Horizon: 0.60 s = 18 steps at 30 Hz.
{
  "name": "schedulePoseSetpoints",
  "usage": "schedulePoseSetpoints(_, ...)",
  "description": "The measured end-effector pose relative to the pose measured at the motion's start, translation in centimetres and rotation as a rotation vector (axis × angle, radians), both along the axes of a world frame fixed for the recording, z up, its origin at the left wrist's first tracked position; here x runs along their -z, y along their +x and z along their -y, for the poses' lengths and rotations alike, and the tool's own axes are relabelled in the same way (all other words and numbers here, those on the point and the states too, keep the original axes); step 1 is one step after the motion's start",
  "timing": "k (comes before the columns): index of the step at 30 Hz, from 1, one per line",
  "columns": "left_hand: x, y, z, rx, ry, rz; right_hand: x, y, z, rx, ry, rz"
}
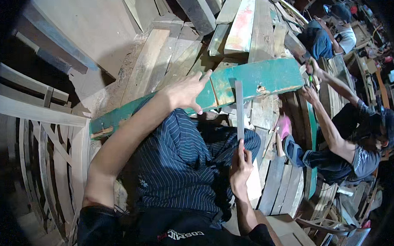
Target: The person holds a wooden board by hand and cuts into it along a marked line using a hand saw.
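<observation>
A long plank (pixel 269 75) with worn green paint lies slantwise across my lap, its bare wood showing at chips and along a crack. My left hand (pixel 186 91) rests flat over it, fingers and thumb spread, left of the crack. In my right hand (pixel 240 169) is a long, flat, grey metal tool (pixel 240 107), gripped at its near end. The tool's far end overlaps the plank just right of the crack; whether it touches the wood I cannot tell. Its exact kind is not clear.
At right a co-worker (pixel 354 143) sits with both hands by the plank's far end, around something with green on it. Another person (pixel 337 34) sits farther back. Boards (pixel 262 33) lie ahead and beneath. A slatted wooden frame (pixel 43 112) stands at left.
</observation>
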<state>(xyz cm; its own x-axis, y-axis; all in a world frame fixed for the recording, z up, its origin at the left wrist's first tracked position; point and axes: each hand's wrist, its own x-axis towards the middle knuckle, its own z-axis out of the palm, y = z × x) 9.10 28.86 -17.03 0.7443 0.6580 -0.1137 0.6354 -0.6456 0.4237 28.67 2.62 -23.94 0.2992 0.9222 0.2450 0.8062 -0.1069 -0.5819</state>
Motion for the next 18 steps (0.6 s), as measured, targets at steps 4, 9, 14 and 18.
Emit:
schedulePoseSetpoints(4, 0.0, 0.5, -0.2, -0.011, -0.003, -0.040, -0.9, -0.3, -0.7, 0.000, -0.011, 0.031)
schedulePoseSetpoints(9, 0.5, 0.5, -0.6, -0.007, -0.002, 0.004, -4.1, -1.4, -7.5, -0.002, 0.039, 0.112)
schedulePoseSetpoints(14, 0.0, 0.5, -0.6, -0.015, -0.048, 0.024, -4.3, -1.5, -6.5, -0.008, -0.028, 0.189)
schedulePoseSetpoints(18, 0.5, 0.7, -0.3, -0.028, -0.093, 0.009, -4.8, -0.6, -0.4, -0.063, -0.127, 0.199)
